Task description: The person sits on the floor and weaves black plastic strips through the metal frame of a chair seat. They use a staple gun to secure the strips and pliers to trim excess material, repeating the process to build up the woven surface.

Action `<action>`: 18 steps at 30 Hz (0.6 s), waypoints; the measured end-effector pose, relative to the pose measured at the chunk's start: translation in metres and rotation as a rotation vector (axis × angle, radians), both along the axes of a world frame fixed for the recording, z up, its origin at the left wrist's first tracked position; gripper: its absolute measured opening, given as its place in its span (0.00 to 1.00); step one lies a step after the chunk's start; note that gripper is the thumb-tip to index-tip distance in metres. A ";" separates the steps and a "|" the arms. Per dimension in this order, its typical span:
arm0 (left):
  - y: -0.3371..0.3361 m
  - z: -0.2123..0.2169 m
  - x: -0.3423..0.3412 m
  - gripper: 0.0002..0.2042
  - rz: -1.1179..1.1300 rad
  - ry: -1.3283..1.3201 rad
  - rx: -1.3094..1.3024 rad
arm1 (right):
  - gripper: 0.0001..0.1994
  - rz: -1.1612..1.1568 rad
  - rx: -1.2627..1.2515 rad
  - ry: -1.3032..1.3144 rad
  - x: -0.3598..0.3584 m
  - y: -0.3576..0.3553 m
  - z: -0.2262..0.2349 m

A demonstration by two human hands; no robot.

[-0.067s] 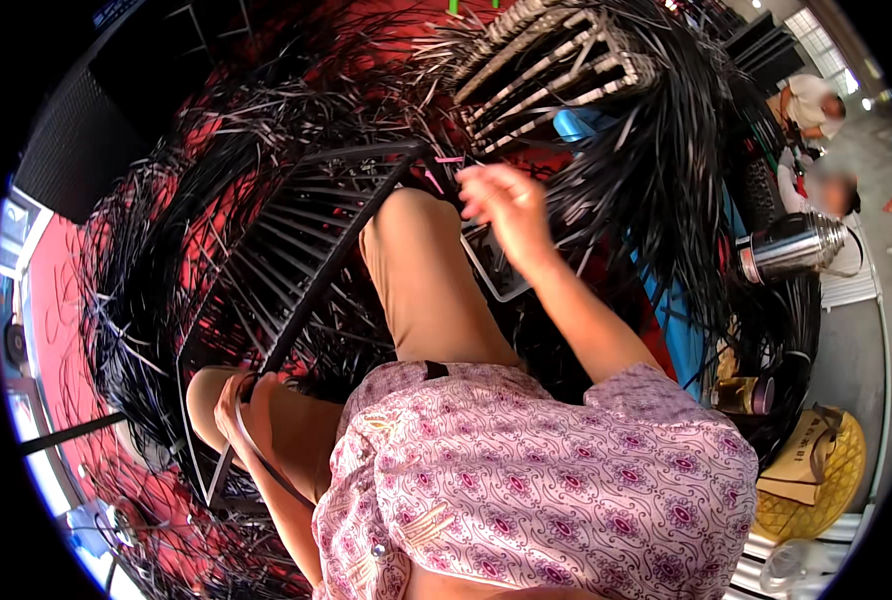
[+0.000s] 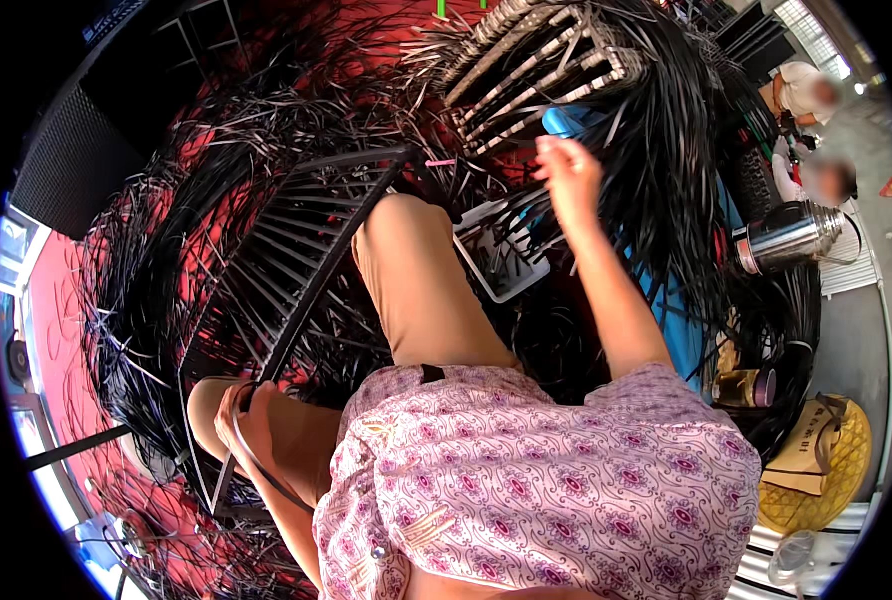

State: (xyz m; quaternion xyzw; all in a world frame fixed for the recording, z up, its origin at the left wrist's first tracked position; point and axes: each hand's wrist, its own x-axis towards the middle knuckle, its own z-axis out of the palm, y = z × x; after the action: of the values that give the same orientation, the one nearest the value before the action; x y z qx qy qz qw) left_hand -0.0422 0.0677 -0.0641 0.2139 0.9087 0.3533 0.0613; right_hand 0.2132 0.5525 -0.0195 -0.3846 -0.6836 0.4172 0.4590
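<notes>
Your left hand [image 2: 246, 415] is by your left knee [image 2: 204, 408], fingers closed on a dark strip [image 2: 269, 476] that trails back toward your shirt [image 2: 566, 460]; too loose a grip could let it slip or twist. The black slatted frame [image 2: 318, 283] slants between your legs, its upper end just beside your right knee [image 2: 403, 215]. No hand appears to steady its upper end, so a shift of that leg could tip or slide it. Your right hand [image 2: 571, 180] is raised near the hanging black strips [image 2: 666, 170], fingers loosely bent; blur hides whether they pinch a strand, so I cannot tell. Pulling there risks dragging out a tangle, because the strands overlap so thickly. Strands also hang over the white tray [image 2: 511, 293] below, and a careless sweep could snag it.
</notes>
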 end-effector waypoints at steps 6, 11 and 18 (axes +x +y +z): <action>0.000 -0.001 -0.001 0.15 0.018 -0.027 0.010 | 0.08 -0.626 0.441 -0.468 0.104 0.108 0.019; -0.002 -0.005 -0.003 0.16 0.028 0.015 -0.045 | 0.12 -0.764 0.631 -0.572 0.127 0.090 0.032; -0.008 -0.010 -0.006 0.16 -0.011 0.008 -0.032 | 0.25 -0.847 0.595 -0.781 0.147 0.077 0.039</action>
State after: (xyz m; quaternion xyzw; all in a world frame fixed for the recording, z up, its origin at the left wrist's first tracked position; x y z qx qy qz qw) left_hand -0.0482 0.0594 -0.0741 0.2194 0.9132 0.3376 0.0631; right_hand 0.3597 0.6294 0.0199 -0.6007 -0.6757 -0.1778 0.3884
